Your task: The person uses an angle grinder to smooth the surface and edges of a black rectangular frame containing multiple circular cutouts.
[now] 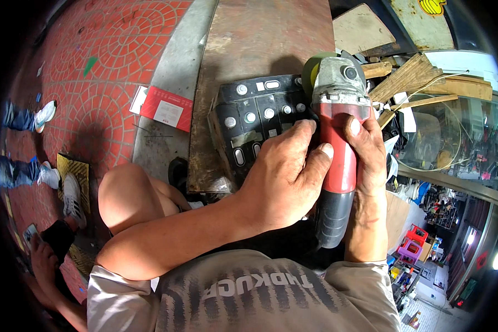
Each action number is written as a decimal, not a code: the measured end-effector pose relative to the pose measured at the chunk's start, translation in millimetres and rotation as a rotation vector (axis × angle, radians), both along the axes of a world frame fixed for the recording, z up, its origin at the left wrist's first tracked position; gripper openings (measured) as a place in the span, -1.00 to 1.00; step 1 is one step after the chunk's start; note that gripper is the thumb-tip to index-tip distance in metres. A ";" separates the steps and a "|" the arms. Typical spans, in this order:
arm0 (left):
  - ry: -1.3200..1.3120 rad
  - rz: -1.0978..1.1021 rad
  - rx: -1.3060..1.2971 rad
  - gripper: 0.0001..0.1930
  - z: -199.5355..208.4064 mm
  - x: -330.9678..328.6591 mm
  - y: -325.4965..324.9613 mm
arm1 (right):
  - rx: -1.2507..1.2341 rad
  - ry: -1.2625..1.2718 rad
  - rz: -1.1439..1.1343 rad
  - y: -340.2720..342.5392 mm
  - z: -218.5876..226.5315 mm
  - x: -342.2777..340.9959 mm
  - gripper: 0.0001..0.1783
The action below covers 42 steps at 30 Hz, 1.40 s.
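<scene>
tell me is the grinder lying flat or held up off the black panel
Held: both hands, left hand and right hand, grip the angle grinder, head over the black panel.

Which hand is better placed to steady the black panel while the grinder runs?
Left, probably. The left hand lies over the black panel, its fingers touching both panel and grinder. The right hand is wrapped around the grinder's red body, so it is occupied.

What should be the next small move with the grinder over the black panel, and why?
Probably lower the angle grinder slightly so its disc meets the black panel at the edge. Both the left hand and the right hand already grip the red body, and the disc end sits at the panel's upper right corner on the brown board.
</scene>
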<state>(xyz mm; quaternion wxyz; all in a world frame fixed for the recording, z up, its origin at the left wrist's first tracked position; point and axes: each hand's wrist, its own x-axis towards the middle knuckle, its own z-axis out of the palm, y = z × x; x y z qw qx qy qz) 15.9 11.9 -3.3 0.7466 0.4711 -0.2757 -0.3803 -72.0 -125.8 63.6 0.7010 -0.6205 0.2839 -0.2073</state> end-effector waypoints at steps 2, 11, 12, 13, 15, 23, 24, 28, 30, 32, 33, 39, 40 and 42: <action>-0.001 0.011 -0.013 -0.80 -2.4 -1.3 -0.4 | -0.004 0.003 0.001 1.0 0.3 0.8 0.03; 0.097 0.037 -0.089 -0.81 -6.6 -6.0 -3.9 | -0.021 0.011 0.009 0.3 0.9 3.4 0.03; 0.088 0.035 -0.081 -0.81 -6.3 -5.7 -3.8 | -0.021 0.005 0.000 1.1 0.8 3.4 0.03; 0.048 0.033 -0.062 -0.81 -6.7 -5.0 -4.2 | -0.019 0.004 -0.010 2.0 0.8 3.4 0.03; -0.005 0.028 -0.031 -0.81 -6.5 -3.3 -4.1 | -0.012 0.011 -0.033 3.1 0.5 2.6 0.03; 0.004 0.014 0.016 -0.82 0.9 1.2 1.6 | 0.004 0.032 -0.057 7.1 1.8 4.3 0.04; 0.023 0.019 0.005 -0.82 0.0 0.2 1.4 | -0.003 0.038 -0.054 7.2 2.5 5.1 0.04; 0.062 0.026 -0.016 -0.82 -1.6 -2.1 0.0 | -0.030 0.040 -0.035 6.2 4.0 6.8 0.06; 0.034 0.019 -0.006 -0.82 -0.5 0.2 0.3 | -0.018 0.028 -0.039 6.7 3.4 6.8 0.06; -0.013 0.018 0.001 -0.83 -0.3 0.8 0.2 | -0.002 0.018 -0.041 7.7 3.2 5.4 0.06; -0.009 0.011 0.007 -0.83 0.6 1.6 0.8 | 0.003 0.013 -0.038 7.6 2.9 5.4 0.06; 0.011 0.050 -0.026 -0.84 0.1 0.0 2.1 | -0.017 0.034 -0.014 7.0 3.9 5.8 0.04; 0.042 0.045 -0.027 -0.84 0.6 0.0 2.6 | -0.026 0.041 -0.006 6.0 3.4 6.3 0.04; 0.030 0.047 -0.045 -0.83 -0.3 -1.1 1.3 | -0.040 0.035 -0.013 5.0 2.4 5.1 0.05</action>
